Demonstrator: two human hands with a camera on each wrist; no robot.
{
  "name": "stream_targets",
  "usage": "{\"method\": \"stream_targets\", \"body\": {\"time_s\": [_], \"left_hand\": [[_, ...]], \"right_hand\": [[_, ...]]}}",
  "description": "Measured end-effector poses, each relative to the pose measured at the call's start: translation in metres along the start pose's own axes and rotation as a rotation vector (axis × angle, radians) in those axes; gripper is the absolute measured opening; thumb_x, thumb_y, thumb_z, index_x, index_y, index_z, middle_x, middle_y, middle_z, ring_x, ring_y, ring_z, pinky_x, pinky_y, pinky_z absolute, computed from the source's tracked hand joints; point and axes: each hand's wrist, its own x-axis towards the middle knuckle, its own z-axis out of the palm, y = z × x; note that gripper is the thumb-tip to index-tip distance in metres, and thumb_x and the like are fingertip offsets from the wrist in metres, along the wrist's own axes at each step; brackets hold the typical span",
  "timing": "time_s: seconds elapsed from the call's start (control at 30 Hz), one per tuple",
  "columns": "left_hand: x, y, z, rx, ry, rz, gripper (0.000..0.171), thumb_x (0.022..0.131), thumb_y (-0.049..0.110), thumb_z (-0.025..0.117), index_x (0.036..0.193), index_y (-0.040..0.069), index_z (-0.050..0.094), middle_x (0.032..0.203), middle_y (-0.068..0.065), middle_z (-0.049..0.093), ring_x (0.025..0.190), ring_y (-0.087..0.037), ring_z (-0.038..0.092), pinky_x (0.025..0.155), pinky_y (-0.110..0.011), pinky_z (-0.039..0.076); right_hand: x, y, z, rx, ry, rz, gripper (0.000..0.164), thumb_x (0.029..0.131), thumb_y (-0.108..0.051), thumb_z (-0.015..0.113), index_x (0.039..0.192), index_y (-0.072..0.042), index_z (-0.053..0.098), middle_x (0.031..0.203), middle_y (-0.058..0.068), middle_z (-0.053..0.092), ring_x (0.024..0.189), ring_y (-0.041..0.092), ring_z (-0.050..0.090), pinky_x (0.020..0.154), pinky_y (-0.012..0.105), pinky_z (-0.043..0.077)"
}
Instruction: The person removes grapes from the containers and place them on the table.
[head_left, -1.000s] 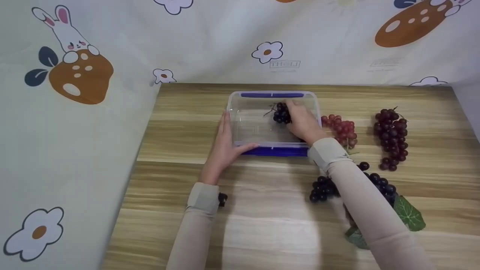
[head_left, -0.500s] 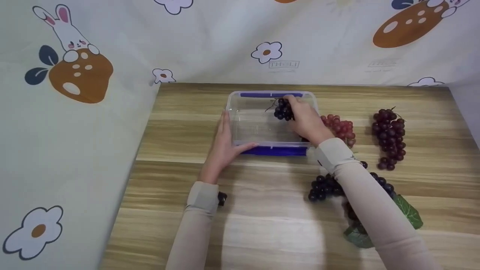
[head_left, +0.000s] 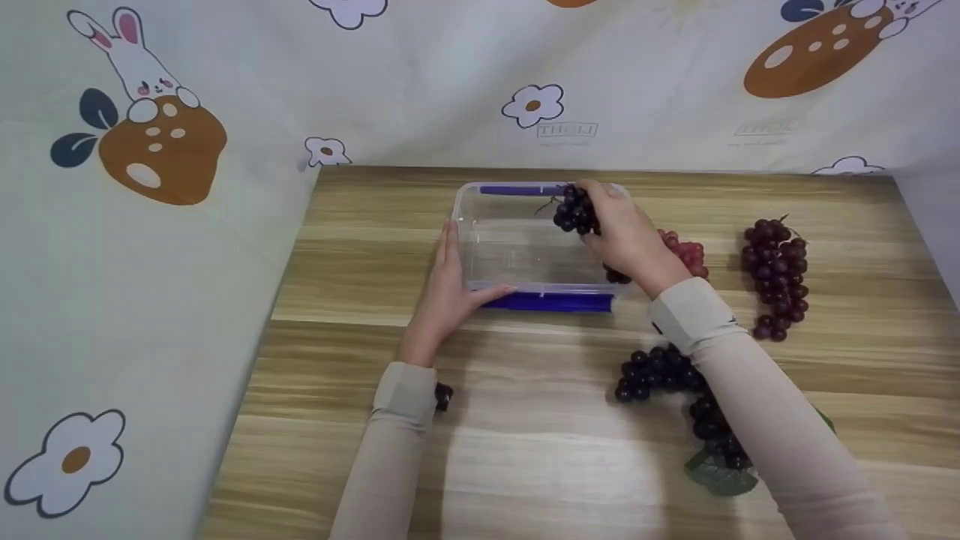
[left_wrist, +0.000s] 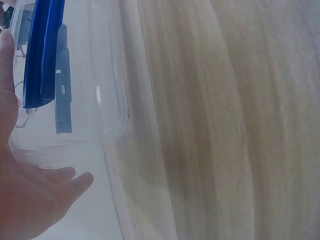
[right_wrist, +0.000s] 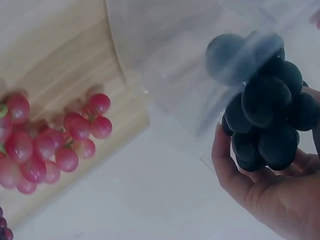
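Note:
My right hand (head_left: 626,232) grips a bunch of black grapes (head_left: 575,210) over the back right part of a clear plastic box (head_left: 534,289) with blue clips. The right wrist view shows the fingers curled round the big dark grapes (right_wrist: 267,102), with part of the bunch seen through the box wall. A thin stem sticks out to the left of the bunch. Along the box's left side lie the straight fingers of my left hand (head_left: 448,292), its thumb on the front rim. Close up, the left wrist view shows that hand (left_wrist: 30,195) beside a blue clip (left_wrist: 42,55).
Right of the box lie pink-red grapes (head_left: 690,255), partly behind my right wrist. Further right is a dark red bunch (head_left: 776,277). Another black bunch (head_left: 660,371) with green leaves (head_left: 721,474) lies nearer, partly under the right forearm. A patterned cloth (head_left: 420,90) hangs behind.
My right hand has moved back and to the right with the black grapes. My left hand has stayed at the side of the box.

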Motion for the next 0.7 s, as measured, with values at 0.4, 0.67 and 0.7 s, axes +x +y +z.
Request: {"method": "stream_targets", "body": {"time_s": [0.4,0.67,0.7], "left_hand": [[0.001,-0.002,0.000,-0.011,-0.003,-0.013,0.142,0.077,0.051,0.092,0.168,0.000,-0.004,0.177,-0.020,-0.003,0.164,-0.035,0.005,0.133,-0.042,0.009],[0.001,-0.002,0.001,-0.028,0.002,-0.012,0.140,0.078,0.049,0.093,0.169,0.001,-0.003,0.177,-0.019,-0.002,0.164,-0.033,0.005,0.133,-0.041,0.009],[0.001,-0.001,0.001,-0.026,0.001,-0.012,0.141,0.078,0.049,0.093,0.169,0.001,-0.003,0.177,-0.019,-0.003,0.164,-0.034,0.005,0.133,-0.041,0.009]], "right_hand": [[-0.018,-0.010,-0.025,0.020,0.009,0.001,0.067,0.093,0.007,0.067,0.155,0.001,0.041,0.149,0.035,0.050,0.137,0.056,0.050,0.115,0.067,0.042],[-0.033,-0.010,-0.038,0.008,0.053,-0.042,0.069,0.092,0.008,0.070,0.154,0.002,0.042,0.149,0.034,0.051,0.136,0.055,0.051,0.114,0.067,0.043],[-0.035,-0.009,-0.040,0.006,0.061,-0.053,0.068,0.091,0.009,0.070,0.154,0.003,0.043,0.148,0.035,0.051,0.135,0.056,0.051,0.114,0.067,0.043]]}}
